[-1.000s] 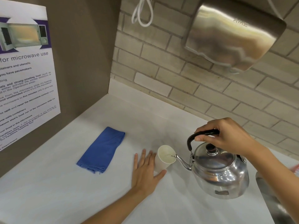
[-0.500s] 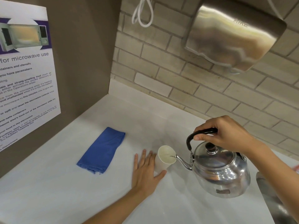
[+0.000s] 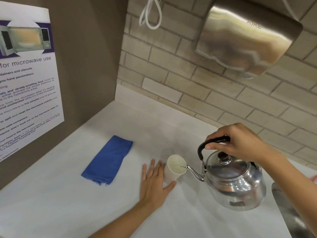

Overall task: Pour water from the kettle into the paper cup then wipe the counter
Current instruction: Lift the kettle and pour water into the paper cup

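The right hand [image 3: 240, 141], clenched on the steel kettle's [image 3: 235, 184] handle, has tipped it further over the paper cup [image 3: 173, 170], which the open left hand [image 3: 154, 182] braces; pouring is underway.

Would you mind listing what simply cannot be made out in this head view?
- Water level in the paper cup: pale interior, too faint to judge.
- Contents of the kettle: its lid covers them.
- Poster: left side cut by the frame edge.
- Metal object at lower right: cropped by the frame, so unidentifiable.
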The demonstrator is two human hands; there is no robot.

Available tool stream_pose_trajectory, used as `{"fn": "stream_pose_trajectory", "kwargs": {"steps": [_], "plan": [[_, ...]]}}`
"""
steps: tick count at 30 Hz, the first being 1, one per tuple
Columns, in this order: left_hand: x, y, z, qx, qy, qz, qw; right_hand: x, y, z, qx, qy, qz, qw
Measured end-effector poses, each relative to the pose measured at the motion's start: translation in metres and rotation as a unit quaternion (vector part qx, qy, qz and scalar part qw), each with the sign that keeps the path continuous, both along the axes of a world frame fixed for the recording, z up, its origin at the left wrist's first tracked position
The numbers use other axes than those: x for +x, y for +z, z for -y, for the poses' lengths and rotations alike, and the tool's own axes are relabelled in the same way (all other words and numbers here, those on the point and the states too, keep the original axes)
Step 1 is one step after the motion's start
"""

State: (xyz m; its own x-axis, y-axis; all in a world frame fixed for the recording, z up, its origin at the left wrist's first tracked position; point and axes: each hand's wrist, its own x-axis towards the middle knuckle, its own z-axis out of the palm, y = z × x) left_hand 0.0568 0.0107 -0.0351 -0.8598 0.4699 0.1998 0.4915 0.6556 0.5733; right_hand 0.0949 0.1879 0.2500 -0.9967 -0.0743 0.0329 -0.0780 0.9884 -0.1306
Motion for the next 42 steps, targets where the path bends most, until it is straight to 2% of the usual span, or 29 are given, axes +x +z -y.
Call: {"fn": "stream_pose_trajectory", "kwargs": {"steps": [42], "plan": [[0.0002,-0.0007,0.0005,-0.005,0.003,-0.004,1.0,0.0015,-0.0006,0.0053,0.016,-0.003,0.013,1.0]]}}
